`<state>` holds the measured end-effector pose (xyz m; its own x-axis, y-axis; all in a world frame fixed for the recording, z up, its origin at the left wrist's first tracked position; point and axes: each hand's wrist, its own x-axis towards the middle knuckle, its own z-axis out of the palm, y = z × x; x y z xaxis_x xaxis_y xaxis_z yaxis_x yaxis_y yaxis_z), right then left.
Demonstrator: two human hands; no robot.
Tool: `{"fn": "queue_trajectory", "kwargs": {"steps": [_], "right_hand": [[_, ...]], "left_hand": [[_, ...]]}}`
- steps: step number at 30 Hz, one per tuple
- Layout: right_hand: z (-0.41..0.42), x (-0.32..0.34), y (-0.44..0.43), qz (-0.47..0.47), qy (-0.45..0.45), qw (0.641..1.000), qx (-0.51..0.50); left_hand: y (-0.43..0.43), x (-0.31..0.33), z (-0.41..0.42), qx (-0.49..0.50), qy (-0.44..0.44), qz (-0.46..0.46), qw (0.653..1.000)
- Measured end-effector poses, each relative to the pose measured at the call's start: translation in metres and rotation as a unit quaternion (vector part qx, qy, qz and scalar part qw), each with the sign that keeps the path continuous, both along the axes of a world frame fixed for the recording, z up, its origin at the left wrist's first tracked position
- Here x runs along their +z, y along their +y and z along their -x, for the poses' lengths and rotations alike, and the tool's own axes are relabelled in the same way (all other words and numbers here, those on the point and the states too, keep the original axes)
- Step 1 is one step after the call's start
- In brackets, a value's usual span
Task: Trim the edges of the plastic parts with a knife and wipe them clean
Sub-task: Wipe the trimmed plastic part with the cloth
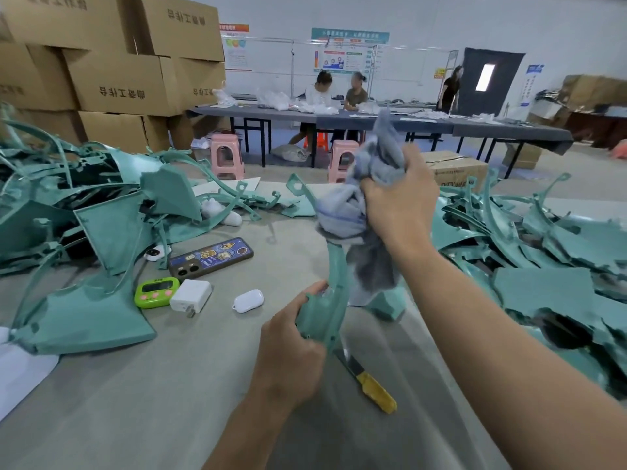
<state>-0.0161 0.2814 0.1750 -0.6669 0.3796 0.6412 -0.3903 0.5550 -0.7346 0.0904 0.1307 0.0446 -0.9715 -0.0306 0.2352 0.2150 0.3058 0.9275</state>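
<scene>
In the left hand, a curved teal part

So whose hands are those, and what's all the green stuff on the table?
Those are a person's own hands, filmed by a camera worn on their head, looking down. The left hand grips a curved green plastic part. The right hand holds a bunched grey cloth against it, for wiping. A yellow-handled knife lies on the table near the left hand. The green heaps on both sides are more plastic parts. Also lying there: a phone, a green timer, a white charger and a small white case.
</scene>
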Motion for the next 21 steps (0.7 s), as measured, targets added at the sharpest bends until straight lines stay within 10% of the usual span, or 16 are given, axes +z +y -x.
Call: {"fn": "queue_trajectory", "kwargs": {"steps": [4,6,11,17,21], "right_hand": [[-0.004,-0.044,0.039,-0.276,-0.314,0.903,-0.097],[-0.02,-0.06,0.047,-0.31,-0.295,0.895,-0.127],[-0.081,-0.089,0.02,-0.121,-0.114,0.984,0.06],[-0.104,-0.105,0.006,0.151,-0.294,0.897,0.294],[-0.108,-0.116,0.009,0.188,-0.3,0.91,0.217]], "left_hand": [[-0.001,-0.003,0.002,0.03,0.004,-0.016,0.999],[-0.004,-0.005,0.007,0.065,0.017,-0.018,0.998],[-0.014,-0.006,0.016,0.121,0.004,-0.098,0.988],[-0.012,-0.009,0.015,0.09,-0.052,-0.186,0.977],[-0.007,-0.012,0.015,0.075,-0.043,-0.159,0.983]]}}
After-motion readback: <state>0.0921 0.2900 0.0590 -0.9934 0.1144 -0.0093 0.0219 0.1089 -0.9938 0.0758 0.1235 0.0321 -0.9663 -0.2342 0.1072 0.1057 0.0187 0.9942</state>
